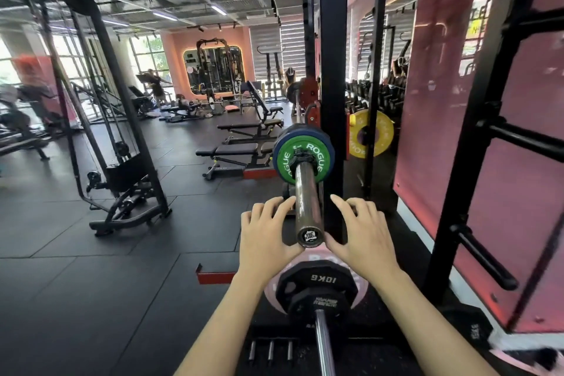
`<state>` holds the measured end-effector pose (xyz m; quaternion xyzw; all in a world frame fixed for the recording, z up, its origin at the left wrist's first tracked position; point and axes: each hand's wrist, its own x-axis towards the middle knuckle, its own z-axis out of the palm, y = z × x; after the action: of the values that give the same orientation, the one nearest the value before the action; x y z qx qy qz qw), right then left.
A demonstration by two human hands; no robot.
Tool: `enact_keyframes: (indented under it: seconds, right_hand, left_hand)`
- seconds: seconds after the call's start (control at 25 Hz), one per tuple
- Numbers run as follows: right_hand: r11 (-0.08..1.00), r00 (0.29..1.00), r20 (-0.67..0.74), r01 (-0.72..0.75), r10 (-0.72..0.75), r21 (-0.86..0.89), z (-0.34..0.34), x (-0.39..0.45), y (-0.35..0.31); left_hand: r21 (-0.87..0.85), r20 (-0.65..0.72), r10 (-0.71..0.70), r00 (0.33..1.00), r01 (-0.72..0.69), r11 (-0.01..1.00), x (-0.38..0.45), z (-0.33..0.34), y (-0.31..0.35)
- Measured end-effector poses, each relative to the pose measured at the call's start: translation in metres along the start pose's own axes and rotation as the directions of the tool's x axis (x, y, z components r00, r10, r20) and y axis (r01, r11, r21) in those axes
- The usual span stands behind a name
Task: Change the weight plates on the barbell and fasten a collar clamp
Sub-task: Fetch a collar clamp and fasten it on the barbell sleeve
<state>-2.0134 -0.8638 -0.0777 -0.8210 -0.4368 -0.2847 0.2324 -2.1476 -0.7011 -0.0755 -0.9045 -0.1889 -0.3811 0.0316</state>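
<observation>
I am looking down the length of a black power rack point(332, 76) whose upright stands just right of the loaded bar, with red padded panels point(500, 131) filling the right side and dark rubber floor tiles point(91, 253) spreading to the left. On the far side of the upright a yellow plate point(370, 133) hangs by itself. The barbell sleeve point(307, 204) runs toward me from the rack, and on it sit a blue plate point(282, 143) behind a smaller green plate point(300, 159) marked ROGUE, the two pressed face to face. A black collar clamp point(302, 156) sits round the sleeve against the green plate's face. Lower in my view a black plate point(317, 287) marked 10KG rests on a second bar point(323, 345), in front of a pink plate point(271, 287). My left hand point(268, 232) and right hand point(360, 232) flank the near end of the sleeve, fingers spread and loosely bent, holding nothing; the left fingertips point(287, 201) come right up against the sleeve's side, and both thumbs lie close to the end cap point(309, 236).
</observation>
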Motion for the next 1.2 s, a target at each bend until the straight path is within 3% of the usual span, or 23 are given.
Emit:
enact_keyframes:
  seconds: [0.24,0.44,0.92,1.2]
  right_hand:
    - [0.996,0.999,0.007,-0.052,0.052,-0.07,-0.054,-0.07,-0.056]
    - [0.994,0.995,0.017,-0.094,0.095,-0.053,-0.095,-0.119,-0.102]
    - [0.995,0.996,-0.029,-0.084,0.086,0.048,-0.171,-0.18,-0.127]
    - [0.99,0.997,-0.003,-0.075,0.076,0.119,-0.18,-0.216,-0.149]
  left_hand:
    - [-0.056,-0.074,0.06,0.995,-0.064,0.996,-0.061,-0.057,0.0]
    - [-0.143,-0.07,0.031,0.997,-0.041,0.989,-0.112,-0.109,0.007]
    - [-0.173,-0.071,-0.08,0.994,0.067,0.983,-0.173,-0.196,0.057]
    - [-0.116,-0.032,-0.115,0.993,0.111,0.987,-0.215,-0.223,0.063]
